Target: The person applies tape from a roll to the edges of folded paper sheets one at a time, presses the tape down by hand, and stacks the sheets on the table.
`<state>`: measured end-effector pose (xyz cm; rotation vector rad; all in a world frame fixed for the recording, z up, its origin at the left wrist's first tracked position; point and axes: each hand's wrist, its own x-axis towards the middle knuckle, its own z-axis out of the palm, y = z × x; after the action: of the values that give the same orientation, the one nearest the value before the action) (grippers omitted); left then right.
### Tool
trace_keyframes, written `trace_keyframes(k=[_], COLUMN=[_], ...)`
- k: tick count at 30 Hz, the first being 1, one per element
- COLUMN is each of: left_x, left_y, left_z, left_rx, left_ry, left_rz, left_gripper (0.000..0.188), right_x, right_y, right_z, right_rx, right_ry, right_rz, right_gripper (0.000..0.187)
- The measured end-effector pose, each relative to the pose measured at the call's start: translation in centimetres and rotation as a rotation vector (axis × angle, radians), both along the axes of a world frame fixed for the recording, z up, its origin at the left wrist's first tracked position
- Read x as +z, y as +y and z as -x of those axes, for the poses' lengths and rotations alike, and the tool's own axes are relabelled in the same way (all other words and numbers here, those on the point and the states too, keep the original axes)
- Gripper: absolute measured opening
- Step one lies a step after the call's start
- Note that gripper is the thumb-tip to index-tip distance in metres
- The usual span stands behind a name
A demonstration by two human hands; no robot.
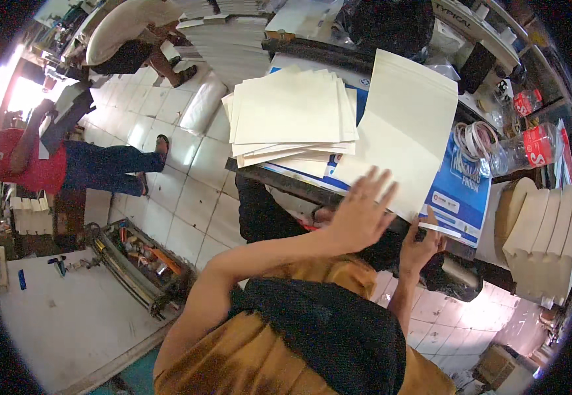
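While hovering with fingers spread, left hand (360, 212) over the lower edge of a large cream paper sheet (401, 128), touching or just above, hard to tell. Right hand (423, 245) pinching a thin white strip (440, 230) at the blue printed board (460, 194). Fanned stack of cream sheets (291, 112) beside. Clear plastic jar (520, 150), contents possibly white rings (475, 139). 1 tray of tools (138, 260) on the floor.
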<state>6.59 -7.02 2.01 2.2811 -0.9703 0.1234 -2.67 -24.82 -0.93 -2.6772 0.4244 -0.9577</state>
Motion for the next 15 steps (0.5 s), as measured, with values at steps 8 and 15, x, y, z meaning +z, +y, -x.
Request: trace_keyframes(k=[8, 15], left_x=[-3.7, -2.4], left_y=[-5.6, -5.9], left_z=[0.1, 0.4], left_rx=[-0.150, -0.107], left_ry=[0.071, -0.041], left_rz=[-0.120, -0.185], left_gripper=[0.065, 0.061], right_x=[1.5, 1.3], right_y=[0.6, 0.0], right_z=[1.2, 1.2], right_rx=[-0.105, -0.245], right_ry=[0.019, 0.125], right_rz=[-0.237, -0.251], right_gripper=[0.036, 0.028])
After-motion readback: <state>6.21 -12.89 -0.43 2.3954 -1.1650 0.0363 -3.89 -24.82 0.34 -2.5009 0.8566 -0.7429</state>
